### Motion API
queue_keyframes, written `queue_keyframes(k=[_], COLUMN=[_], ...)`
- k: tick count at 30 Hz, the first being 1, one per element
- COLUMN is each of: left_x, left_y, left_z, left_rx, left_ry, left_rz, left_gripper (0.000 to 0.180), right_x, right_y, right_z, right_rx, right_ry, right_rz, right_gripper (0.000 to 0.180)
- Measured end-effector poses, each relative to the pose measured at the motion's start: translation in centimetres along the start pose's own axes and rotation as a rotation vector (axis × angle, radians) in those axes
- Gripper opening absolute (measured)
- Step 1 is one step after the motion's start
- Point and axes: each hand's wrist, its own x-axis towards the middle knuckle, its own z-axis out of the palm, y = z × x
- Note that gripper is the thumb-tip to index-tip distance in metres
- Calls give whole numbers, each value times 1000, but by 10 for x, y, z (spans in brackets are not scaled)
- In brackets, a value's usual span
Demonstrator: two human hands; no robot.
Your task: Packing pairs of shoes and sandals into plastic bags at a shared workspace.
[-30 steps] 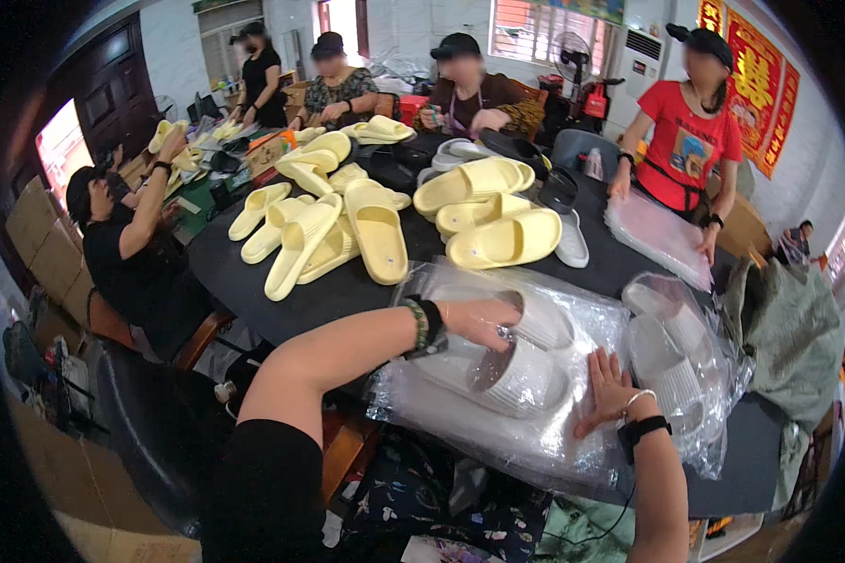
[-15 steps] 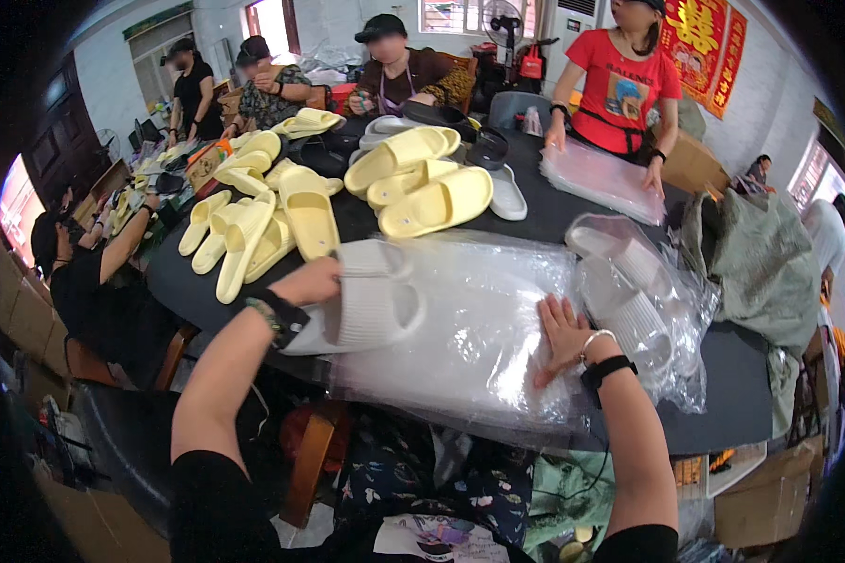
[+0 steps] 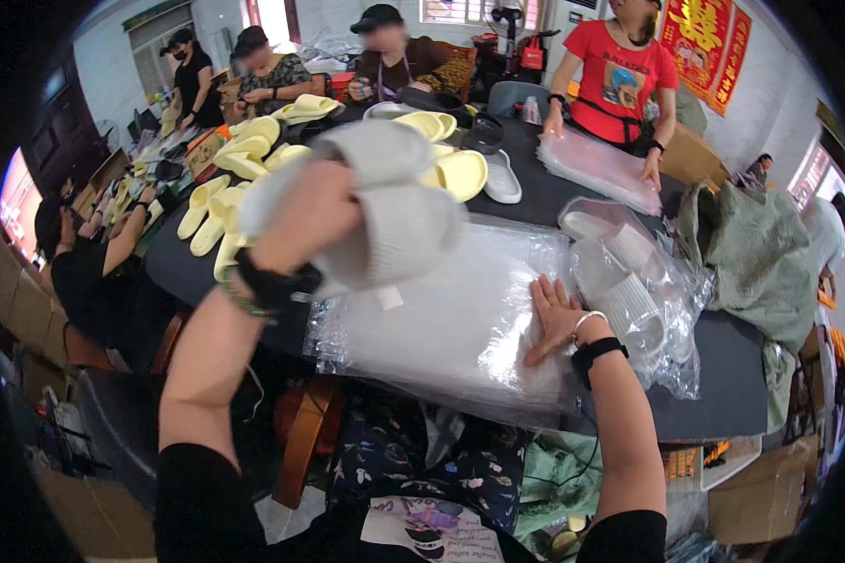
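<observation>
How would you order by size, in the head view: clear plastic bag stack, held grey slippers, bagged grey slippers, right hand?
Largest: clear plastic bag stack
Then, too alike to rank: held grey slippers, bagged grey slippers
Smallest: right hand

The camera sits on the head of a person (image 3: 422, 530). It looks down and ahead, over the fingers (image 3: 545, 298) and close to them. Its wide, round view takes in the lap (image 3: 413, 450) below the fingers, the table (image 3: 728, 371) around them, and the wall (image 3: 779, 103) far past them. Straight edges bend near its rim.
</observation>
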Motion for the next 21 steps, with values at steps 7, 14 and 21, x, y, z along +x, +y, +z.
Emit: queue_keyframes(k=[7,14,21], left_x=[-19,-18,-29], left_y=[114,81,56], left_z=[160,185,158], left_rx=[-125,-293,-717], left_ry=[-174,-317,-310], left_rz=[190,142,102], left_gripper=[21,32,42], right_x=[22,12,9], right_y=[11,15,16], right_z=[14,20,16], right_rx=[-82,54,42], right_ry=[-106,36,26], right_rz=[-59,-3,30], right_gripper=[161,166,167])
